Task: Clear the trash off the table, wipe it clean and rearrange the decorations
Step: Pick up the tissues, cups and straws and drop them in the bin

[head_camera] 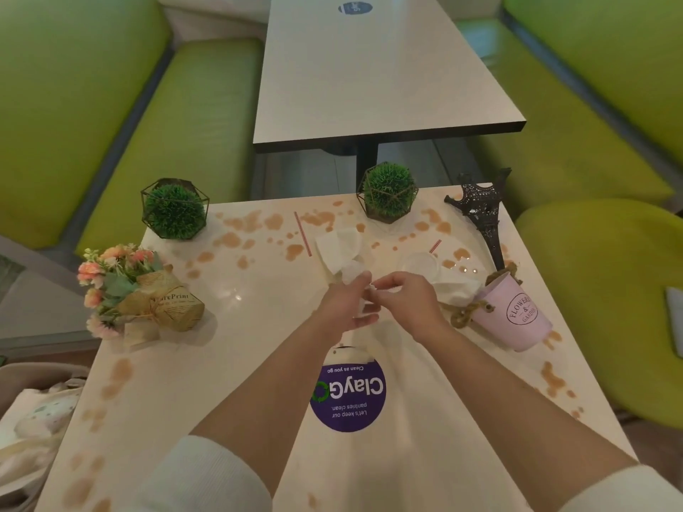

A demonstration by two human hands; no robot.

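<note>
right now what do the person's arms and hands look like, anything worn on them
Both hands, left and right, are bare: no gloves, and no rings, watch or bracelet that this view shows. The forearms are uncovered. Pale cream, finely ribbed knit sleeves sit pushed up near the elbows, left sleeve and right sleeve.

Glossy table [229,364], paper napkin [338,249], wire-caged plant [174,210]

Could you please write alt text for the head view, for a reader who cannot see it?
Both hands, left hand and right hand, pinch a crumpled white napkin over a table spotted with brown spills. Around them stand two caged green plant balls, a flower bouquet, a pink pot and an Eiffel Tower model.
</note>
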